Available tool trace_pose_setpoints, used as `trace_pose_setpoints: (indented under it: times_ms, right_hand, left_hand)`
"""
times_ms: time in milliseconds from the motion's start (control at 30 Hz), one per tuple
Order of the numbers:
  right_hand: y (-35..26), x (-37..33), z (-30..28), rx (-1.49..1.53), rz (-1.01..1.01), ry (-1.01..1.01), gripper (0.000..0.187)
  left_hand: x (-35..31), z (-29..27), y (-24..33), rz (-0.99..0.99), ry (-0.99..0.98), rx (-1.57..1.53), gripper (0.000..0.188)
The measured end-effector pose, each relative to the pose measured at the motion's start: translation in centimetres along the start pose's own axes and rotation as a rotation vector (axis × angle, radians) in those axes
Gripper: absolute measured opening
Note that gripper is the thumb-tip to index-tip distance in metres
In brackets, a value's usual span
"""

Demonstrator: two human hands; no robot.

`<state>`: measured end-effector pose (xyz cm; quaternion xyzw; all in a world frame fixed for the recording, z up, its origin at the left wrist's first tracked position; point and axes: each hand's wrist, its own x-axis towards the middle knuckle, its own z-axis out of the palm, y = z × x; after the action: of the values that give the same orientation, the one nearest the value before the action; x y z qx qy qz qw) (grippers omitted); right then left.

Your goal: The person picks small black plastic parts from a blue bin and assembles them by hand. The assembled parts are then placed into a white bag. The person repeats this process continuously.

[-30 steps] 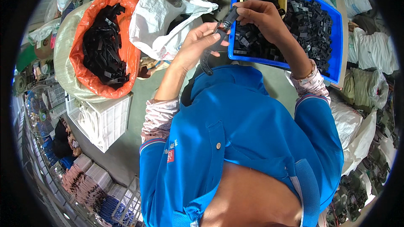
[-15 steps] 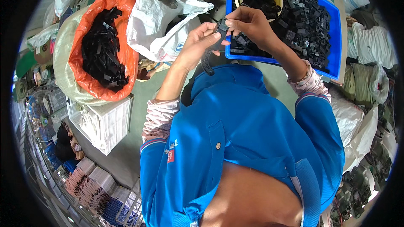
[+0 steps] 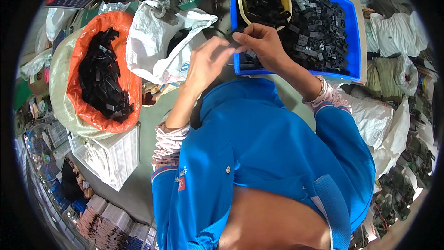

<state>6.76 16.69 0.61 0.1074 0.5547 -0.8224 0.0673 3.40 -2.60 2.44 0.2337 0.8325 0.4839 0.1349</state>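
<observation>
My right hand (image 3: 262, 46) pinches a black plastic part (image 3: 237, 34) between thumb and fingers, just in front of the blue tray. Its thin, curved dark end reaches out to the left, beyond my fingers. My left hand (image 3: 203, 65) is close against the near side of the part, thumb and fingers bent toward it; its grip is partly hidden. Small black plastic pieces (image 3: 319, 32) fill the blue tray (image 3: 296, 73) at right. A cream bin (image 3: 238, 0) inside that tray holds more black parts (image 3: 263, 0).
An orange-lined sack (image 3: 134, 97) of long black parts stands at left, beside a white plastic bag (image 3: 150, 41). Below it is a white crate (image 3: 118, 157). A green container (image 3: 190, 4) of small metal pieces sits at the back. White sacks (image 3: 397, 37) line the right side.
The black part has been turned: its curved end hung down toward me and now points away to the left. My left hand has shifted lower along it. The whole view has swung slightly.
</observation>
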Motion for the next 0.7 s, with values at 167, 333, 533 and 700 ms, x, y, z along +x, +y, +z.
trace_pose_setpoints:
  times_ms: [167, 333, 533, 700]
  right_hand:
    - [-1.0, -1.1, -1.2, -0.165, -0.005, 0.038, 0.021]
    - [-5.1, -0.2, -8.5, -1.332, -0.591, 0.391, 0.028]
    - [-6.1, 0.5, -9.2, -1.325, -0.302, 0.456, 0.022]
    - [-6.0, -0.4, -8.5, -0.639, -0.268, 0.412, 0.018]
  left_hand:
    - [0.4, 0.0, -2.3, -0.005, -0.08, -0.056, 0.023]
    - [0.2, 0.7, -3.5, -0.138, -0.072, -0.432, 0.019]
    - [1.5, 0.8, -4.3, -0.103, -0.115, -0.453, 0.015]
    - [2.0, -0.9, -5.7, -0.113, -0.097, -0.553, 0.014]
